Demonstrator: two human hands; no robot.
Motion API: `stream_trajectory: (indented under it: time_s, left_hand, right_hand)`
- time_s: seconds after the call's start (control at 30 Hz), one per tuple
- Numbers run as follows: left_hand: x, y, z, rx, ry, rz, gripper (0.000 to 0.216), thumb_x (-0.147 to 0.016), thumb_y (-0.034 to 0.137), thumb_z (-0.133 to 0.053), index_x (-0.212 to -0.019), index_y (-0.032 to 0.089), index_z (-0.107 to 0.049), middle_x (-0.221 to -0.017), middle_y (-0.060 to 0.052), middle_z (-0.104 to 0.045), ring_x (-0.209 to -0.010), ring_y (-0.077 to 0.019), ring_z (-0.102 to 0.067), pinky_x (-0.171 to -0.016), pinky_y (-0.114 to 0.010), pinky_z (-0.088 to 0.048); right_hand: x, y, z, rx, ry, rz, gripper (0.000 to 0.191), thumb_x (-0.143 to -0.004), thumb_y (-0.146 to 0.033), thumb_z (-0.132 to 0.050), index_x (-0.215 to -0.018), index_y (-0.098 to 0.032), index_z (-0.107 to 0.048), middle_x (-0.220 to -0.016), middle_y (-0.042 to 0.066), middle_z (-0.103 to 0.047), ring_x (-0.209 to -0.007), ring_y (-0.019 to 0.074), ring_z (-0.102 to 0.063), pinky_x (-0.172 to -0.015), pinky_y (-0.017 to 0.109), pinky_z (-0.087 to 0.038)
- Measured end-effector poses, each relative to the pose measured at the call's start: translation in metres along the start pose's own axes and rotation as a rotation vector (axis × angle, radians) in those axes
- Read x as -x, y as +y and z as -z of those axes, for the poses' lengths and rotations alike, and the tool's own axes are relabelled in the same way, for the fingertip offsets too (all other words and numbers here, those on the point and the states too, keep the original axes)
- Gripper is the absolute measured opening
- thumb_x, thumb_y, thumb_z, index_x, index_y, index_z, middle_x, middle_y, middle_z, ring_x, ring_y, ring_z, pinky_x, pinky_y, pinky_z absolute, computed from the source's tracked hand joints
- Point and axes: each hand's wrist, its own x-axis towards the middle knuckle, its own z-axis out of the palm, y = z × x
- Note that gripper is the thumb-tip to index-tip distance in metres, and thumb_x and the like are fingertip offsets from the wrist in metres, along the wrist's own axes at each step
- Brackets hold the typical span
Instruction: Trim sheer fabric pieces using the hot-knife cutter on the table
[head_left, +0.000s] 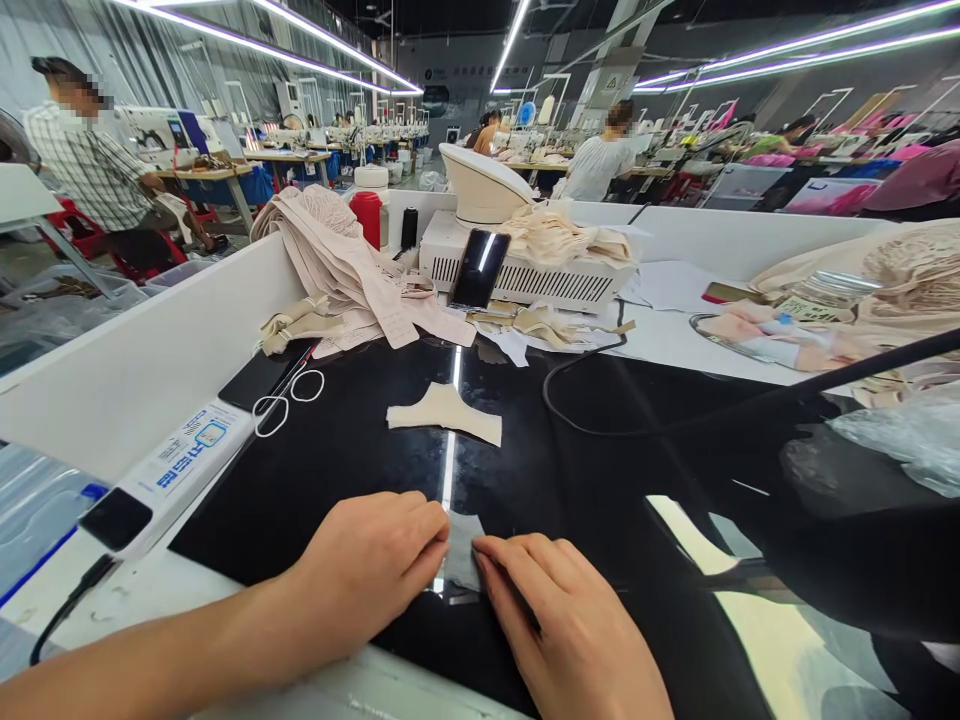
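Note:
My left hand (371, 560) and my right hand (559, 615) rest on a glossy black work surface (322, 470) near its front edge. Their fingertips meet at a small thin translucent piece (459, 560) lying flat on the black surface. Both hands have fingers curled and pressed down on that piece. A cream-coloured cut fabric piece (446, 412) lies flat farther back, apart from both hands.
Scissors with white handles (289, 395) and a white power strip (169, 470) lie to the left. A phone (480, 268) leans on a white machine (517, 265). Beige fabric piles (337, 260) sit behind, and a black cable (600, 425) crosses the surface. Other people work at distant tables.

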Motion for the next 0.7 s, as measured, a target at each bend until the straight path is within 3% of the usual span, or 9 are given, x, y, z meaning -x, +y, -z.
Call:
stream_trajectory:
  time_s: [0.5,0.7]
  left_hand:
    - [0.0035,-0.0026,-0.0034,-0.064,0.086,-0.053,0.014,-0.1,0.019,-0.052,-0.088,0.021,-0.059,-0.08,0.003,-0.063,-0.07,-0.0155,-0.063,-0.064,-0.027,-0.043]
    - [0.0035,-0.0005,-0.006,-0.29,0.323,-0.282,0.026,-0.104,0.017,-0.041,-0.088,0.018,-0.06,-0.075,0.0,-0.06,-0.064,-0.0189,-0.058,-0.059,-0.032,-0.048]
  right_hand:
    - [0.0017,-0.0016,-0.0052,0.002,0.052,0.003,0.02,-0.103,-0.02,-0.047,-0.102,-0.023,-0.067,-0.082,0.003,-0.066,-0.069,0.0179,-0.058,-0.065,0.032,-0.043]
    - [-0.0002,-0.004,-0.0073,0.038,0.081,0.013,0.021,-0.104,-0.019,-0.046,-0.099,-0.022,-0.066,-0.081,0.003,-0.066,-0.069,0.019,-0.056,-0.065,0.033,-0.04]
